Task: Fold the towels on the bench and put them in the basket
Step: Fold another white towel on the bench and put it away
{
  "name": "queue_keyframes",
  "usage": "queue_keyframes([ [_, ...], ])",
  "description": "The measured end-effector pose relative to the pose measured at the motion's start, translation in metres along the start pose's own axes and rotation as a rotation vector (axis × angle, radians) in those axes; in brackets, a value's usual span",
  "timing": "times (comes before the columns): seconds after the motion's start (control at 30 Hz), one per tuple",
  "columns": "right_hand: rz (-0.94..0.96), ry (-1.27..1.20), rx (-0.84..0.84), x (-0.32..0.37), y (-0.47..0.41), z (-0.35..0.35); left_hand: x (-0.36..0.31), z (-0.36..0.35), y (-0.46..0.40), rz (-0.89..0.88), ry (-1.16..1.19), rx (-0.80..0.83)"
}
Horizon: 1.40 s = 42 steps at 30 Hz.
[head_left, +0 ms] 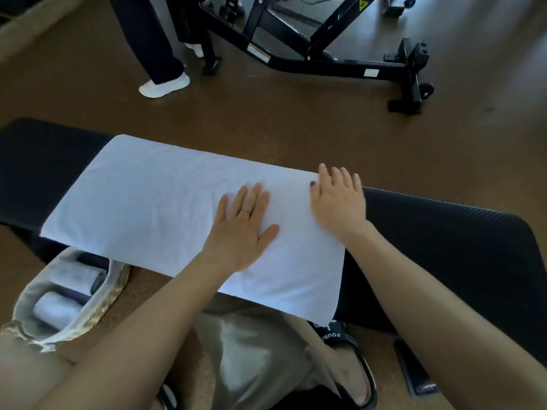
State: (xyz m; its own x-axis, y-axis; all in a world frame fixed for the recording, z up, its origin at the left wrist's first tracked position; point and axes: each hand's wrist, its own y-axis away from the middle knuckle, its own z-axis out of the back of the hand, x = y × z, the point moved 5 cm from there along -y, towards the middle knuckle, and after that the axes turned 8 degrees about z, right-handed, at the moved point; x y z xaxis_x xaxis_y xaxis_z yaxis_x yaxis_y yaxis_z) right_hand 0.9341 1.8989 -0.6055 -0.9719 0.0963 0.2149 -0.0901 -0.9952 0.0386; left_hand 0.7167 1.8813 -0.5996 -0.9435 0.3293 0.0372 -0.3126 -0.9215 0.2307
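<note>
A white towel (154,202) lies spread flat in a long rectangle across the black padded bench (444,232). My left hand (242,226) presses flat on the towel right of its middle, fingers straight. My right hand (337,199) rests flat on the towel's right end, near its far corner. A woven basket (112,297) with a cloth liner stands on the floor at the lower left, partly under the towel's near edge. Rolled white and dark towels (59,309) lie inside it.
A black exercise machine frame (325,54) stands on the brown floor beyond the bench. Another person's legs and white shoes (164,87) are at the upper left. My knees and a black sandal (349,350) are below the bench. A dark flat object (414,371) lies on the floor at right.
</note>
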Motion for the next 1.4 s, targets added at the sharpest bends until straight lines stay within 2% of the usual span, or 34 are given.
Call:
queue_keyframes([
  [0.07,-0.036,0.004,0.025,-0.012,0.0,0.005,-0.017,0.01,0.009,-0.067,0.016,-0.03],
  [0.13,0.045,0.021,0.028,-0.007,-0.001,0.006,-0.055,0.015,0.032,-0.309,0.038,-0.111],
  [0.2,0.122,0.02,0.037,0.002,0.001,0.004,-0.093,-0.001,0.065,-0.546,0.034,-0.07],
  [0.23,0.133,0.014,0.041,0.004,0.002,0.004,-0.106,-0.012,0.082,-0.609,-0.015,-0.072],
  [0.33,0.133,0.016,0.038,0.005,0.004,0.004,-0.125,-0.034,0.113,-0.667,-0.133,-0.178],
  [0.5,0.122,0.068,0.043,0.008,0.006,0.007,-0.135,-0.027,0.142,-0.928,-0.114,-0.179],
  [0.57,0.149,0.088,0.006,0.015,0.008,0.014,-0.115,-0.014,0.13,-0.813,-0.031,-0.227],
  [0.63,0.214,0.062,-0.042,0.026,0.01,0.018,-0.086,-0.008,0.108,-0.593,0.009,-0.238],
  [0.7,0.271,0.032,-0.04,0.036,0.012,0.012,-0.069,-0.011,0.097,-0.457,-0.011,-0.15],
  [0.8,0.226,0.043,0.025,0.038,0.015,-0.002,-0.077,-0.02,0.105,-0.614,-0.058,-0.001],
  [0.87,0.167,0.033,0.008,0.04,0.017,-0.002,-0.075,-0.011,0.112,-0.711,-0.044,-0.005],
  [0.9,0.177,0.028,-0.02,0.047,0.017,0.001,-0.064,-0.002,0.11,-0.69,-0.014,-0.024],
  [0.97,0.26,0.009,-0.081,0.073,0.014,0.005,-0.025,0.009,0.094,-0.523,0.039,-0.042],
  [1.03,0.342,-0.019,-0.09,0.106,0.004,0.005,0.031,0.015,0.074,-0.279,0.028,-0.042],
  [1.1,0.413,-0.02,-0.051,0.138,-0.008,-0.002,0.087,0.02,0.058,-0.043,0.056,-0.024],
  [1.2,0.519,0.014,-0.002,0.185,-0.023,-0.013,0.158,0.016,0.047,0.219,0.142,-0.03],
  [1.33,0.599,0.045,0.085,0.234,-0.052,-0.031,0.251,-0.002,0.039,0.649,0.301,0.058],
  [1.4,0.601,0.045,0.089,0.255,-0.076,-0.034,0.281,-0.004,0.038,0.745,0.331,0.08],
])
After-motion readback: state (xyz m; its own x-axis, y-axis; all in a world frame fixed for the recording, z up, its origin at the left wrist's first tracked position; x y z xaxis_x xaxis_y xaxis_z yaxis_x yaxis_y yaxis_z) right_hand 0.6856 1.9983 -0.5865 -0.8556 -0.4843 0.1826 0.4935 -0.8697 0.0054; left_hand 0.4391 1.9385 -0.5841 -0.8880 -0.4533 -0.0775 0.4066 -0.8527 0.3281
